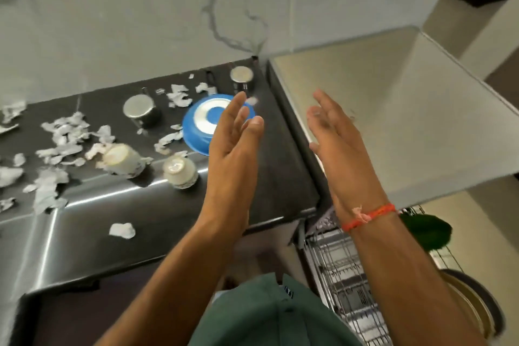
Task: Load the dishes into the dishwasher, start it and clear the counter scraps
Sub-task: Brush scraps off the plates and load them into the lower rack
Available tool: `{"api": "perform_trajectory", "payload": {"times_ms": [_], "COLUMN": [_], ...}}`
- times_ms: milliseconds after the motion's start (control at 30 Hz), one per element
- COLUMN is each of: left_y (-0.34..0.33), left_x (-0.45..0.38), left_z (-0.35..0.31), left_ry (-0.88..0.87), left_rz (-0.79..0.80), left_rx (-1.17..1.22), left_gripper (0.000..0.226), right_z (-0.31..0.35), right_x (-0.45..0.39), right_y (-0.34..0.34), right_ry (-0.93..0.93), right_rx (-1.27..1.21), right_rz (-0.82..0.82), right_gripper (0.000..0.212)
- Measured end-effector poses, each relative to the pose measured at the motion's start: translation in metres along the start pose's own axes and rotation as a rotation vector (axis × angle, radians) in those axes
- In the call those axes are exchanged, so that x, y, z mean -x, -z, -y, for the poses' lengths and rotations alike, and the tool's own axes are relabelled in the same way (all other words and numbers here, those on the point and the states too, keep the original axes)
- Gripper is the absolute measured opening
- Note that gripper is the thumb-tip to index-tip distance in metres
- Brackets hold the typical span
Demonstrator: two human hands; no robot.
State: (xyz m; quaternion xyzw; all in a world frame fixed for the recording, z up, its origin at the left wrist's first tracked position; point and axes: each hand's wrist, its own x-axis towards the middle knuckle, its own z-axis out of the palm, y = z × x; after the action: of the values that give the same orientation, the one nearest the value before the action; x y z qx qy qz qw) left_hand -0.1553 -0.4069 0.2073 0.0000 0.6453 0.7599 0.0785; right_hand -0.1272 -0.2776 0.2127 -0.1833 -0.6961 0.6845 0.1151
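Head view, looking down past a green shirt front [269, 314]: just beside it, low on the right, a silver wire dishwasher rack [339, 275] stands pulled out, with a dark green rounded object [424, 230] and the rim of a round metal plate [471, 300] at its far side. Both forearms reach forward over the edge of the dark polished stone counter [126, 233]. The left hand [233, 146] is held up edge-on with its fingers straight and together, holding nothing, in front of the blue round plastic bowl [207, 121] that lies upside down on the counter. The right hand [337, 137] is also flat and empty, palm turned toward the left one, the two apart; a thin orange thread bracelet [368, 216] circles its wrist. It hovers over the seam between the counter and a grey steel appliance top [407, 109].

Left of the left hand, two white ceramic cups sit near the counter's front: one upside down [179, 171], the other tipped on its side [123, 161]. Torn white paper scraps [64, 135] lie scattered around them and well out to the left. Farther back stand a steel mug [140, 109] and, close to the wall corner, a smaller steel cup [242, 78], both inverted. Behind everything rises a grey marble-veined wall [140, 8].
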Motion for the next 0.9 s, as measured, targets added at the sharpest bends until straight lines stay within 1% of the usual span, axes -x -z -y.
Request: {"api": "perform_trajectory", "payload": {"times_ms": [100,233,333,433,500,567,667,800,900], "left_y": [0.054,0.11,0.147,0.179,0.194,0.208,0.223,0.242,0.252], "left_x": [-0.013,-0.023,-0.022,-0.019,-0.018,-0.015,-0.006,0.006,0.02], "left_z": [-0.01,-0.014,-0.013,-0.013,-0.015,-0.018,-0.025,-0.035,-0.04], "left_ry": [-0.044,-0.063,-0.062,-0.068,-0.061,-0.044,-0.046,-0.057,-0.063], "left_rz": [-0.064,-0.174,-0.305,-0.46,-0.535,-0.611,-0.71,-0.863,-0.964], "left_rx": [0.002,0.013,0.036,0.062,0.061,0.043,0.015,-0.016,-0.014], "left_gripper": [0.044,0.047,0.048,0.048,0.047,0.046,0.045,0.042,0.041], "right_z": [0.005,0.005,0.004,0.008,0.008,0.007,0.004,0.005,0.005], "right_x": [-0.007,-0.016,-0.02,-0.021,-0.022,-0.022,-0.023,-0.023,-0.016], "right_y": [-0.059,-0.118,-0.158,-0.198,-0.22,-0.239,-0.263,-0.291,-0.314], "right_ry": [0.01,0.026,0.013,-0.019,-0.023,-0.025,-0.032,-0.04,-0.072], "right_rx": [-0.007,0.046,0.065,0.048,0.047,0.034,0.028,-0.027,-0.067], "right_rz": [0.111,0.238,0.338,0.488,0.569,0.647,0.772,0.911,1.006], "right_gripper": [0.048,0.045,0.044,0.053,0.058,0.052,0.048,0.046,0.051]}}
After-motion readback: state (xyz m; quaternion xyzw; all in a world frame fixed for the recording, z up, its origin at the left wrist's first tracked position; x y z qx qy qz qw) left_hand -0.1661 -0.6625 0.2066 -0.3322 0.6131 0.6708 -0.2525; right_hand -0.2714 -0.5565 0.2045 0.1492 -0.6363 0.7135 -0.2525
